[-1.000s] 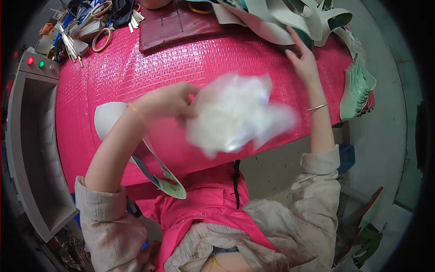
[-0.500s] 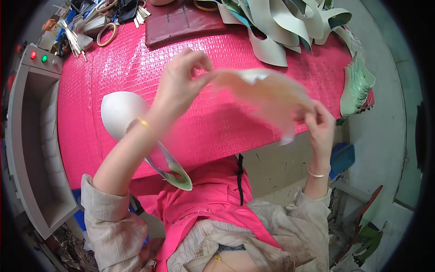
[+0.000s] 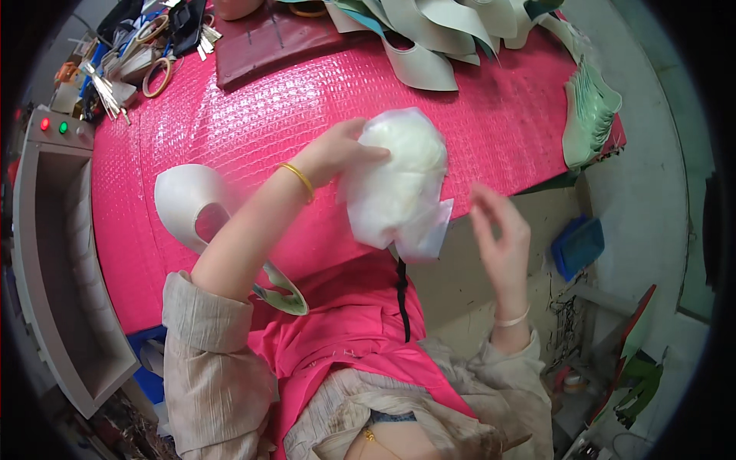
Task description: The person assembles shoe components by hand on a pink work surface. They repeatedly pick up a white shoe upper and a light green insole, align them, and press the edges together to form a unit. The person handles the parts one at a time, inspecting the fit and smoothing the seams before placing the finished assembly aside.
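Observation:
A soft white sheet [image 3: 399,172], partly see-through with an uneven outline, hangs over the near part of the pink table. My left hand [image 3: 341,153] pinches its upper left edge, thumb lying on the sheet's face and the other fingers mostly behind it. To the right of the sheet and apart from it, my right hand [image 3: 500,234] is raised, somewhat blurred, fingers spread with nothing visible between them. Beside my left forearm lies a curved white shoe upper [image 3: 180,195]; my arm hides part of it, and its green-lined end [image 3: 284,300] sticks out past the table's edge.
White shoe-upper pieces [image 3: 429,61] are heaped at the back. A pale green stack [image 3: 586,115] stands at the right corner. A dark red pad [image 3: 284,42], tape rolls [image 3: 157,78] and tools lie far left. A grey machine [image 3: 42,192] with lit buttons borders the left side.
The sheet has swung from stretched between both hands to hanging from my left hand, its white face showing. My right hand has let go and moved slightly left and down.

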Demonstrator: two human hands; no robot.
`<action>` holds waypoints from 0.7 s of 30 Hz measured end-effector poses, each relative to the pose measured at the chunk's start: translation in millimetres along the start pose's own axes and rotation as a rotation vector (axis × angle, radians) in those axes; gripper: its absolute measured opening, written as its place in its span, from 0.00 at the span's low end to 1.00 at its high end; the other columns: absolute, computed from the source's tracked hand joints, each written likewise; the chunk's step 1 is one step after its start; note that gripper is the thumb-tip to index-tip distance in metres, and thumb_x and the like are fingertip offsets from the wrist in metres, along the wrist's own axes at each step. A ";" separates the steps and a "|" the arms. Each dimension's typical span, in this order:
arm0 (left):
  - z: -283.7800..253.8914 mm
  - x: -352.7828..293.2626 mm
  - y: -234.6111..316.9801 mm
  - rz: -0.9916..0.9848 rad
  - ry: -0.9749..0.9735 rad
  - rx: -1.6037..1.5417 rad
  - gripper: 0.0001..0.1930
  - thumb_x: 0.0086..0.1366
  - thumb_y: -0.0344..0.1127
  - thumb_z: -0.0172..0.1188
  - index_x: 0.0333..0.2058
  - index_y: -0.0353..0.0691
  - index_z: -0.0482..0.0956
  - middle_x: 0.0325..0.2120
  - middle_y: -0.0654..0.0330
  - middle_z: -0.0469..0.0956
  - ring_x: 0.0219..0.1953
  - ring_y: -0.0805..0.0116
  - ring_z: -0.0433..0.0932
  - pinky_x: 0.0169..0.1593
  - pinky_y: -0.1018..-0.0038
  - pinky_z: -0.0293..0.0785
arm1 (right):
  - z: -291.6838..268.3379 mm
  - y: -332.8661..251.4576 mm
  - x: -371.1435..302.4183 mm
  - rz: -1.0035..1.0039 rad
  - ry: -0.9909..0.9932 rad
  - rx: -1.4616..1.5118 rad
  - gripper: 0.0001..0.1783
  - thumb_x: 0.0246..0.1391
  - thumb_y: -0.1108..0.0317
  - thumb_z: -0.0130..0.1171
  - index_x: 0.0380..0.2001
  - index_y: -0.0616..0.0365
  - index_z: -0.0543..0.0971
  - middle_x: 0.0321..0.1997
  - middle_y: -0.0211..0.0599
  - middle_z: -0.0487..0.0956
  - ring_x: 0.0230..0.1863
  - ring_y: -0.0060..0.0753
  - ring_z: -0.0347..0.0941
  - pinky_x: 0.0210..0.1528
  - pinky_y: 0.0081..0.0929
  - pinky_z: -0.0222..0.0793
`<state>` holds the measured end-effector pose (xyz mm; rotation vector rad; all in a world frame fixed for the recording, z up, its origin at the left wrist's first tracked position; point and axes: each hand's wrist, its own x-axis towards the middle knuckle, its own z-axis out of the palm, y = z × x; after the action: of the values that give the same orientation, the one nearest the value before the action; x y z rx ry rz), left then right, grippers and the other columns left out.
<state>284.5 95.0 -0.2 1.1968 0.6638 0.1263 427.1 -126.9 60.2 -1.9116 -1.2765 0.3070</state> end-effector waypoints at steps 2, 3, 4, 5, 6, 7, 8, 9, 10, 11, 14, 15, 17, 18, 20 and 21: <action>2.9 1.4 7.8 0.002 0.025 0.037 0.21 0.53 0.28 0.62 0.46 0.33 0.68 0.37 0.58 0.74 0.39 0.70 0.74 0.45 0.73 0.71 | -3.5 22.8 16.7 0.145 -0.093 0.083 0.16 0.46 0.71 0.58 0.40 0.63 0.73 0.37 0.43 0.76 0.35 0.38 0.73 0.37 0.28 0.69; 3.3 2.9 9.3 0.003 0.041 0.055 0.21 0.53 0.28 0.62 0.46 0.33 0.68 0.37 0.58 0.74 0.39 0.70 0.74 0.44 0.73 0.72 | -2.7 29.9 19.6 0.215 -0.141 0.127 0.17 0.45 0.72 0.58 0.41 0.63 0.73 0.37 0.43 0.76 0.36 0.39 0.73 0.38 0.29 0.68; 3.9 7.0 8.9 0.041 0.047 0.100 0.22 0.53 0.28 0.62 0.47 0.33 0.68 0.37 0.59 0.74 0.39 0.72 0.74 0.44 0.74 0.71 | -0.2 30.7 19.8 0.127 -0.188 0.045 0.16 0.45 0.73 0.58 0.40 0.63 0.73 0.37 0.42 0.75 0.37 0.37 0.72 0.38 0.28 0.68; 2.9 10.0 7.0 0.085 0.065 0.106 0.23 0.53 0.29 0.62 0.48 0.33 0.67 0.38 0.57 0.74 0.39 0.70 0.74 0.44 0.73 0.71 | 6.6 30.1 20.3 0.034 -0.240 -0.031 0.16 0.44 0.74 0.58 0.39 0.64 0.73 0.36 0.41 0.74 0.37 0.34 0.72 0.38 0.27 0.68; 2.4 13.4 5.1 0.130 0.083 0.112 0.24 0.53 0.29 0.62 0.48 0.33 0.67 0.38 0.56 0.74 0.39 0.69 0.75 0.44 0.72 0.72 | 13.3 30.1 20.8 -0.060 -0.291 -0.106 0.16 0.43 0.75 0.58 0.39 0.64 0.73 0.36 0.39 0.74 0.38 0.32 0.71 0.38 0.26 0.68; 3.2 15.4 3.3 0.175 0.099 0.118 0.24 0.53 0.30 0.62 0.49 0.33 0.67 0.38 0.54 0.75 0.38 0.67 0.75 0.44 0.71 0.72 | 21.1 33.0 21.3 -0.103 -0.273 -0.172 0.15 0.42 0.75 0.58 0.37 0.63 0.72 0.35 0.39 0.73 0.37 0.33 0.71 0.37 0.26 0.68; 10.1 14.6 7.0 0.151 0.242 0.394 0.25 0.52 0.31 0.62 0.49 0.35 0.67 0.41 0.53 0.73 0.41 0.63 0.74 0.46 0.70 0.70 | 28.4 37.9 21.2 -0.138 -0.254 -0.244 0.14 0.41 0.76 0.59 0.35 0.63 0.72 0.34 0.39 0.72 0.36 0.34 0.70 0.37 0.27 0.68; 19.7 8.2 16.0 0.127 0.388 0.671 0.25 0.51 0.32 0.61 0.49 0.37 0.68 0.43 0.51 0.71 0.44 0.60 0.72 0.49 0.68 0.69 | 33.5 41.9 22.7 -0.179 -0.235 -0.316 0.14 0.39 0.76 0.59 0.33 0.63 0.72 0.33 0.39 0.71 0.35 0.34 0.70 0.36 0.27 0.67; 27.5 2.5 21.0 0.101 0.530 0.949 0.25 0.49 0.33 0.61 0.49 0.39 0.69 0.46 0.50 0.69 0.47 0.56 0.71 0.51 0.66 0.67 | 34.5 43.5 25.5 -0.098 -0.290 -0.260 0.13 0.39 0.76 0.59 0.32 0.63 0.71 0.32 0.40 0.70 0.35 0.38 0.69 0.37 0.30 0.66; 32.0 -2.5 21.7 0.360 0.508 1.161 0.24 0.50 0.32 0.60 0.49 0.39 0.70 0.47 0.50 0.69 0.48 0.55 0.70 0.52 0.67 0.66 | 33.6 42.8 29.4 -0.017 -0.342 -0.204 0.12 0.39 0.75 0.59 0.31 0.63 0.71 0.32 0.41 0.70 0.35 0.41 0.68 0.38 0.32 0.65; 45.0 -14.3 13.4 0.887 0.228 1.545 0.22 0.50 0.29 0.53 0.48 0.43 0.72 0.55 0.58 0.63 0.57 0.58 0.61 0.59 0.67 0.58 | 33.3 39.8 34.9 0.109 -0.366 -0.041 0.11 0.39 0.77 0.59 0.29 0.63 0.70 0.29 0.42 0.69 0.33 0.44 0.67 0.35 0.34 0.65; 45.9 -11.1 4.7 0.835 0.126 1.524 0.22 0.51 0.30 0.52 0.48 0.44 0.72 0.56 0.60 0.62 0.57 0.59 0.61 0.59 0.66 0.58 | 33.0 38.2 35.6 0.127 -0.356 0.012 0.10 0.39 0.78 0.59 0.28 0.63 0.70 0.28 0.42 0.69 0.32 0.44 0.67 0.33 0.33 0.66; 45.5 -3.8 -11.2 0.737 -0.075 1.470 0.20 0.54 0.30 0.50 0.48 0.45 0.72 0.57 0.62 0.61 0.58 0.61 0.60 0.60 0.64 0.57 | 32.4 38.6 34.3 0.153 -0.353 0.009 0.09 0.39 0.79 0.58 0.28 0.63 0.71 0.27 0.41 0.70 0.29 0.40 0.69 0.28 0.29 0.66; 44.4 -2.0 -15.4 0.683 -0.075 1.416 0.19 0.57 0.31 0.48 0.49 0.49 0.71 0.58 0.67 0.60 0.60 0.64 0.58 0.60 0.65 0.56 | 31.5 39.1 33.3 0.166 -0.350 0.005 0.09 0.39 0.80 0.57 0.27 0.64 0.71 0.26 0.40 0.71 0.27 0.37 0.69 0.26 0.27 0.65; 44.7 -0.2 -21.8 0.655 -0.056 1.433 0.19 0.58 0.32 0.46 0.50 0.51 0.70 0.58 0.67 0.60 0.60 0.65 0.58 0.61 0.66 0.56 | 23.5 27.6 20.9 -0.146 -0.281 -0.091 0.09 0.36 0.80 0.57 0.26 0.63 0.71 0.26 0.42 0.72 0.27 0.42 0.69 0.28 0.30 0.67; 46.1 -0.9 -24.3 0.637 -0.045 1.437 0.19 0.59 0.33 0.46 0.50 0.52 0.70 0.58 0.68 0.59 0.60 0.65 0.58 0.61 0.66 0.56 | 16.5 18.2 10.6 -0.301 -0.250 -0.138 0.10 0.35 0.80 0.57 0.26 0.63 0.71 0.26 0.42 0.72 0.27 0.45 0.69 0.28 0.32 0.67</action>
<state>302.6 47.6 -12.1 2.7692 0.2265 0.1518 434.5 -112.9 38.5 -1.7998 -1.7685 0.3145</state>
